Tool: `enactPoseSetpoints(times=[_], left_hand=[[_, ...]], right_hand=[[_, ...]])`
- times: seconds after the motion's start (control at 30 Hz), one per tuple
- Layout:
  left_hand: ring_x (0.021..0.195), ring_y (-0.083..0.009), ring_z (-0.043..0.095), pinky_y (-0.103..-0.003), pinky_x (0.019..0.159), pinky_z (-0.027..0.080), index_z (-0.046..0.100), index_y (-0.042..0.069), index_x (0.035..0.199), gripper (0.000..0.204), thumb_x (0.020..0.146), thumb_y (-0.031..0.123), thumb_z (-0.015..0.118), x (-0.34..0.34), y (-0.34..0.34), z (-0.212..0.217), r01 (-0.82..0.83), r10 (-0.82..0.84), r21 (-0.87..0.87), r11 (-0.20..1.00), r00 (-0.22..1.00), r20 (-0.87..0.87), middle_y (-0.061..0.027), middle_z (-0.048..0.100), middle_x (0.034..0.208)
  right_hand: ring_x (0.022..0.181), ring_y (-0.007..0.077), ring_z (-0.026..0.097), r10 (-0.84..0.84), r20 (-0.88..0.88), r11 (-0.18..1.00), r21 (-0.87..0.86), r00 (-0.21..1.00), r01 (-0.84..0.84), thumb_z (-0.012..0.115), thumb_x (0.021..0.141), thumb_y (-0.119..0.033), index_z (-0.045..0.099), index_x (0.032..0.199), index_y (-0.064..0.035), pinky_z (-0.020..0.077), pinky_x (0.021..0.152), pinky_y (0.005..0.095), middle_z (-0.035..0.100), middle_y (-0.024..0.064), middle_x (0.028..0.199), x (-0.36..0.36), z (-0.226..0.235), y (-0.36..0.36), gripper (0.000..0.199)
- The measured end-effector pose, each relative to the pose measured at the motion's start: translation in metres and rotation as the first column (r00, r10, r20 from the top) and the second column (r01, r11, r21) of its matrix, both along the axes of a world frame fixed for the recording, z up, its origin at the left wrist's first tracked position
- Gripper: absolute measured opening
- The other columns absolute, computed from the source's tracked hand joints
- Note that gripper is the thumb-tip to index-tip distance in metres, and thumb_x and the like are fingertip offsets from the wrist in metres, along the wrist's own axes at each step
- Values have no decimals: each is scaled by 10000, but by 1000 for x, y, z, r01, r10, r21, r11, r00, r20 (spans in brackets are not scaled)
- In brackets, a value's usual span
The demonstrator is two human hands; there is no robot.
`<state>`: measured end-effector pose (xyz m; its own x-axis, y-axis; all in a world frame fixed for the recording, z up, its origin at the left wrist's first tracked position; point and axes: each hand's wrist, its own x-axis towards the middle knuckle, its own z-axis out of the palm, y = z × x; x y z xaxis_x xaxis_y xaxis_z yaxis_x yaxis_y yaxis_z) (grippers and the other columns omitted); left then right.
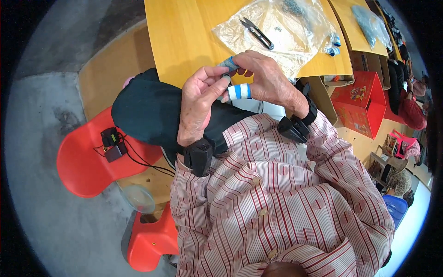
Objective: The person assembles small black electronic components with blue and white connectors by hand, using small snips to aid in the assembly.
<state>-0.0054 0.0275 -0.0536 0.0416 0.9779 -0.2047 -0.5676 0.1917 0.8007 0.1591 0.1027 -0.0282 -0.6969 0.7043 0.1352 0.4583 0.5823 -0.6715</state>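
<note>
My left hand (197, 101) and my right hand (272, 83) meet at the table's near edge, above my lap. Both have their fingers closed in a pinch around a small dark piece (226, 75), mostly covered by the fingertips; its kind does not show. Blue-and-white tape (239, 91) wraps my right thumb, and a similar bluish wrap (228, 64) is around the right forefinger. Just beyond the hands, black thread snips (257, 33) lie on a clear plastic bag (295, 48) spread over the wooden table (184, 41).
Small dark bits (295, 7) lie in the bag's far part. Blue-and-white tape rolls (333, 50) sit by its right edge. At right stands a red box (360, 104) next to cardboard. A red chair (83, 159) at left bears black devices with cables. People sit far right.
</note>
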Motion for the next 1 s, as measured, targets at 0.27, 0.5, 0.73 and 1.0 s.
enactPoseSetpoints(times=[0.27,0.5,0.73,1.0], left_hand=[[701,-75,547,-196,622,415,600,-26,1008,179,908,122,582,6,-1,4,-41,40,-65,997,999,-27,-70,637,849],[676,-64,538,-194,588,398,614,-20,980,161,907,122,587,7,0,2,-73,71,-64,995,997,-37,-67,642,838],[736,-124,608,-210,586,423,485,-12,1107,256,878,41,585,7,1,3,-123,123,-28,992,992,-6,-120,647,855],[804,-199,642,-283,706,511,363,-44,1225,448,854,30,604,6,2,6,-134,136,-78,988,990,33,-175,637,907]], right_hand=[[771,263,610,-42,-12,999,-7,999,42,782,653,-397,619,946,-31,497,668,367,618,107,801,1,-1,-4,497],[752,263,602,-52,-53,999,-4,997,52,786,654,-365,620,943,-31,493,655,362,608,103,780,-1,-1,-6,471],[742,263,601,-49,-37,999,-19,998,48,791,654,-333,619,945,-28,493,652,363,611,101,781,-3,-1,-7,455],[781,278,606,-29,-114,997,61,993,36,780,668,-304,645,959,-43,495,670,365,618,99,816,-4,-1,-10,414]])
